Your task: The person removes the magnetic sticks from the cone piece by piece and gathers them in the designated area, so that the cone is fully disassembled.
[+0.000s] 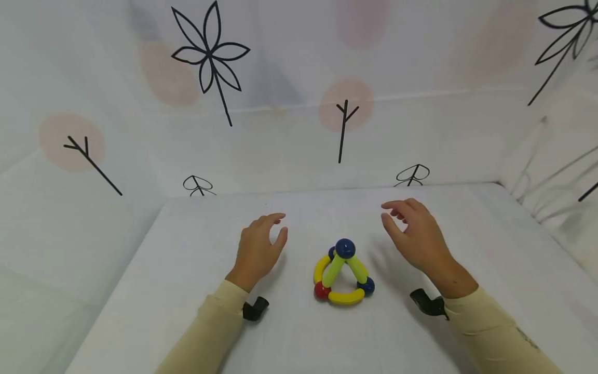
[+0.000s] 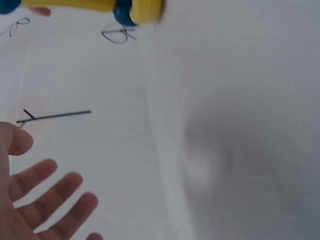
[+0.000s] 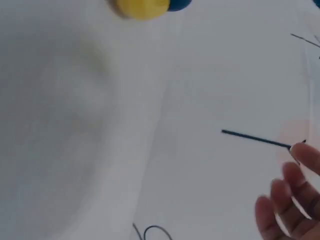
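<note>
the toy [image 1: 334, 270] stands on the table [image 1: 289, 337] between the two hands, touched by neither: yellow curves [image 1: 347, 298] and balls ring its base, and green rods [image 1: 357, 269] lean up to a blue ball [image 1: 345, 248] on top. the joining looks done, judging by that closed shape; whether anything is left cannot be told. the left hand [image 1: 258, 249] and right hand [image 1: 416, 236] have fingers loosely bent, thumbs apart from them, holding nothing.
</note>
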The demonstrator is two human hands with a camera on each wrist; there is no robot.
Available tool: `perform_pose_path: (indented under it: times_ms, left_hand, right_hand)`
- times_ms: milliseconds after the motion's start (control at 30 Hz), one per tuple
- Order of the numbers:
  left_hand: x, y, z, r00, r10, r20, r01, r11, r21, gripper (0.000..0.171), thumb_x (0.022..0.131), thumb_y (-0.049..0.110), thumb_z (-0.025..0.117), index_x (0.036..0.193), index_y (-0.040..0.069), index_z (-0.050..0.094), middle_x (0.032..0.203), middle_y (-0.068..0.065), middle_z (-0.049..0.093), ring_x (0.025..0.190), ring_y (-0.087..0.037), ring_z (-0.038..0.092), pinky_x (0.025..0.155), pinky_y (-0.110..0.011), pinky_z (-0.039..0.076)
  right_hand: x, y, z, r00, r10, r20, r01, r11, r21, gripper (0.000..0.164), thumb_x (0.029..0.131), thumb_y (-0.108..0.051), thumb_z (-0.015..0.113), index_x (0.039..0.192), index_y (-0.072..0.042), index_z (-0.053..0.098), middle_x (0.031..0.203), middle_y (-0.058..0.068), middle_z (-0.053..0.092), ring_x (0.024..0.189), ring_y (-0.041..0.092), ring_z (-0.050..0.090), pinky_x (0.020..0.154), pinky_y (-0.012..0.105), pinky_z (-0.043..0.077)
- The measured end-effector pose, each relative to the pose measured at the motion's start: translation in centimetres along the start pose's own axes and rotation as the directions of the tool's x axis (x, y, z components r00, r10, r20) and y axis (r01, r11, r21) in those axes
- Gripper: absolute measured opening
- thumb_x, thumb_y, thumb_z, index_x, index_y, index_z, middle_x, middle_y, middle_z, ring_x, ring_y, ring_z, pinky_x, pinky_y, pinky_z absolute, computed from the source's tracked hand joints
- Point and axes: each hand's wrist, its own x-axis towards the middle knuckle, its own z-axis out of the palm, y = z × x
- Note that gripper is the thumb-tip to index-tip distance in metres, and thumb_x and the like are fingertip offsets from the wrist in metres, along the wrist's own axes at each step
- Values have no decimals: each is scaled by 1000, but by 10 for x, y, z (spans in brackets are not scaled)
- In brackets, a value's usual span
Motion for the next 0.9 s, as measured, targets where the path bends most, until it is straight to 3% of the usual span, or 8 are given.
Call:
perform_pose_path:
  times_ms: [67, 133, 200, 400, 533, 600, 700, 900]
  left_hand:
    - [-2, 9, -1, 999, 36, 23, -35, 997, -65, 32, 99, 28, 61, 130, 18, 64, 116, -1, 72, 107, -19, 67, 95, -45, 51]
    - [-5, 19, -4, 994, 58, 97, -48, 993, -109, 35, 100, 31, 61, 133, 21, 61, 115, 1, 72, 107, -17, 66, 97, -41, 52]
    - [-9, 30, -7, 978, 85, 190, -57, 988, -145, 40, 100, 34, 60, 138, 23, 58, 116, 2, 71, 108, -15, 65, 97, -40, 52]
    - [-14, 59, -9, 889, 143, 434, -76, 983, -168, 54, 99, 52, 54, 148, 30, 46, 115, 5, 72, 106, -12, 65, 91, -38, 53]
    - [-12, 72, -1, 837, 136, 531, -53, 984, -169, 67, 95, 64, 53, 151, 31, 39, 112, 8, 72, 100, -9, 66, 86, -33, 53]
    - [-12, 76, 3, 818, 125, 561, -29, 984, -176, 71, 93, 66, 54, 153, 32, 37, 111, 7, 72, 94, -8, 66, 84, -31, 53]
    - [-12, 80, 8, 813, 104, 572, 16, 979, -201, 71, 93, 66, 55, 153, 33, 37, 110, 4, 72, 92, -7, 66, 83, -30, 55]
    - [-15, 76, 14, 835, 125, 535, 84, 933, -349, 60, 96, 58, 57, 149, 32, 43, 108, 5, 73, 97, -4, 67, 87, -28, 55]
  right_hand:
    - [-2, -5, -2, 999, -38, -38, 41, 997, 63, 23, 99, -18, 59, 116, -6, 68, 95, 10, 60, 88, 26, 56, 72, 37, 51]
    - [-4, -10, -3, 997, -66, -29, 69, 990, 120, 19, 99, -15, 59, 113, -7, 69, 88, 6, 60, 82, 20, 54, 68, 28, 49]
    - [-6, -14, -4, 997, -82, 4, 80, 982, 173, 18, 100, -14, 58, 113, -9, 69, 87, 3, 62, 80, 17, 54, 65, 23, 47]
    - [-13, -26, -7, 988, -96, 118, 55, 950, 308, 19, 102, -19, 56, 116, -14, 68, 91, 1, 66, 76, 14, 58, 61, 25, 47]
    - [-17, -31, -11, 983, -124, 137, 66, 927, 368, 19, 102, -17, 56, 117, -15, 68, 91, -1, 65, 76, 13, 58, 62, 25, 47]
    - [-19, -32, -12, 980, -145, 140, 79, 915, 395, 19, 102, -15, 56, 117, -14, 67, 91, -1, 64, 77, 13, 59, 64, 24, 49]
    - [-21, -34, -11, 972, -177, 153, 97, 901, 423, 19, 101, -13, 57, 118, -15, 67, 91, -1, 63, 77, 12, 60, 67, 24, 50]
    - [-21, -36, -4, 945, -249, 211, 152, 908, 391, 24, 97, -14, 65, 121, -15, 67, 89, -5, 62, 77, 7, 59, 70, 24, 53]
